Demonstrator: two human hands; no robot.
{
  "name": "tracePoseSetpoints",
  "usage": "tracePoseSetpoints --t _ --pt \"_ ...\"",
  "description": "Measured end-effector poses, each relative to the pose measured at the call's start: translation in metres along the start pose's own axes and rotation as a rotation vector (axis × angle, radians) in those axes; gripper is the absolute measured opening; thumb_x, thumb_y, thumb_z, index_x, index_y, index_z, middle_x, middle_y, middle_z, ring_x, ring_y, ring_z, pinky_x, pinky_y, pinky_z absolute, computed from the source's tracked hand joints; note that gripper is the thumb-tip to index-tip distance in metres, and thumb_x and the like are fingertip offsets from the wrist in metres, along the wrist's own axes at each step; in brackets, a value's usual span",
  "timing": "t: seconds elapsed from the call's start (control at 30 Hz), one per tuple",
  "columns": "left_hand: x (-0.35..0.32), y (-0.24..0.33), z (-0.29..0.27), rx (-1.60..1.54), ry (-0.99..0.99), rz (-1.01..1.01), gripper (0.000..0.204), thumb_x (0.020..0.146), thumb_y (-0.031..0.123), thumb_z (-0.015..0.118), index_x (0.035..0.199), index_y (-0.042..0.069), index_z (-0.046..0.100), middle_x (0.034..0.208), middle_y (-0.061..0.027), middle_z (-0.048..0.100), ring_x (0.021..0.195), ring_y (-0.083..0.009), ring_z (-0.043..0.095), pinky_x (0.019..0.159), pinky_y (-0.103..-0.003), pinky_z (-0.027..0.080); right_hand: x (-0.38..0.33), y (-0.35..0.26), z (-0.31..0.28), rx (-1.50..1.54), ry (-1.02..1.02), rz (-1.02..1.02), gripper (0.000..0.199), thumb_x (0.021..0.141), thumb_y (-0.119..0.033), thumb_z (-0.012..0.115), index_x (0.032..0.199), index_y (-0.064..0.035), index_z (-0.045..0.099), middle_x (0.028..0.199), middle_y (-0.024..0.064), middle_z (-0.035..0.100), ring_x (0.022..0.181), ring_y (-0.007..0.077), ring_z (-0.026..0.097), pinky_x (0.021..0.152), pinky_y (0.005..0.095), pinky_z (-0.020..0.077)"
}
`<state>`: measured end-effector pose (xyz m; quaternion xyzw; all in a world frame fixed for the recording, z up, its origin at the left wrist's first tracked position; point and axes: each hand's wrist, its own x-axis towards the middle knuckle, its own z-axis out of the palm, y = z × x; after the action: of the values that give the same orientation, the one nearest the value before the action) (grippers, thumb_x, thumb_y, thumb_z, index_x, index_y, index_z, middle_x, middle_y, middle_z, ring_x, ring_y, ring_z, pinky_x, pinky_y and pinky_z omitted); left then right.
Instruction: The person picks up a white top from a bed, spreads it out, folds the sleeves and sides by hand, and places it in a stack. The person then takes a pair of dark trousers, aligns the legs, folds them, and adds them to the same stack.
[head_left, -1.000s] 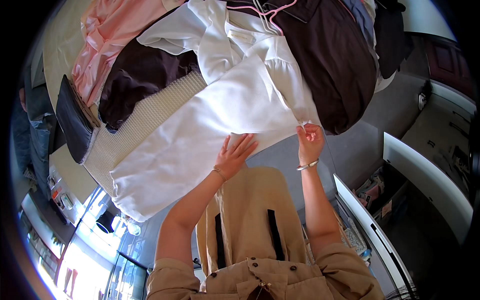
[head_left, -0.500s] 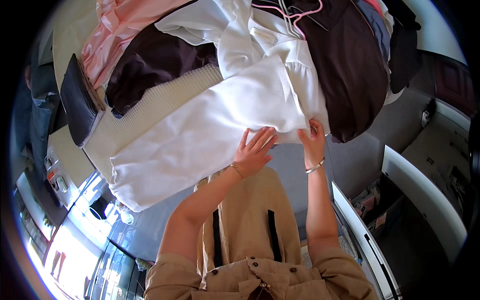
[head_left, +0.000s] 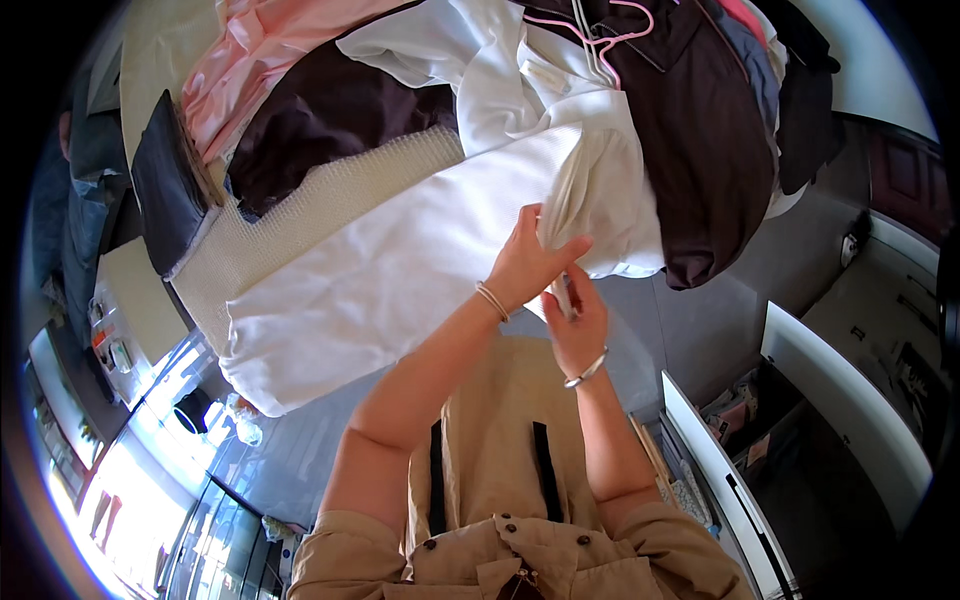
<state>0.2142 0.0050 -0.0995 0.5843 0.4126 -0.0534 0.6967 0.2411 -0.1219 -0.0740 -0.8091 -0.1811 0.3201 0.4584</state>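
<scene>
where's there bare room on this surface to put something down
Bare grey surface shows below the white garment, right of the right hand, and by the window at lower left. Toward the top it is crowded: pink garment, dark clothes, hangers.

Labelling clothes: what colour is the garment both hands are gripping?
White garment, plain; the head view shows it best.

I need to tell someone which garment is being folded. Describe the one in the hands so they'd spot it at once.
Start at the heap of clothes on the table. At its near edge lies a wide white garment, and both hands, left and right, pinch its right corner. It is plain smooth white, unlike the ribbed cream knit beside it and the dark brown garment behind.
</scene>
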Motion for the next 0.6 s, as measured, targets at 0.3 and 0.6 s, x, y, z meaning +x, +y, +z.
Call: tracePoseSetpoints --t 0.3,0.6 --pt "-0.001 -0.018 -0.078 -0.194 0.227 0.046 0.037 0.076 0.024 0.068 0.099 -0.004 0.061 0.088 -0.0104 0.066 0.076 -0.0182 0.062 0.067 -0.032 0.049 -0.023 -0.05 0.038 -0.277 -0.482 -0.241 0.047 0.08 -0.002 0.058 0.125 -0.014 0.052 0.087 0.0112 0.06 0.07 0.0282 0.056 0.064 0.0344 0.0464" --pt "-0.048 -0.091 -0.169 -0.671 0.392 -0.013 0.028 0.091 0.02 0.055 0.105 -0.004 0.058 0.098 -0.0077 0.064 0.086 -0.0156 0.06 0.075 -0.029 0.048 -0.061 -0.044 0.092 -0.325 -0.673 -0.175 0.07 0.076 -0.003 0.061 0.138 -0.0161 0.03 0.093 0.0121 0.057 0.08 0.032 0.057 0.072 0.0407 0.0464"
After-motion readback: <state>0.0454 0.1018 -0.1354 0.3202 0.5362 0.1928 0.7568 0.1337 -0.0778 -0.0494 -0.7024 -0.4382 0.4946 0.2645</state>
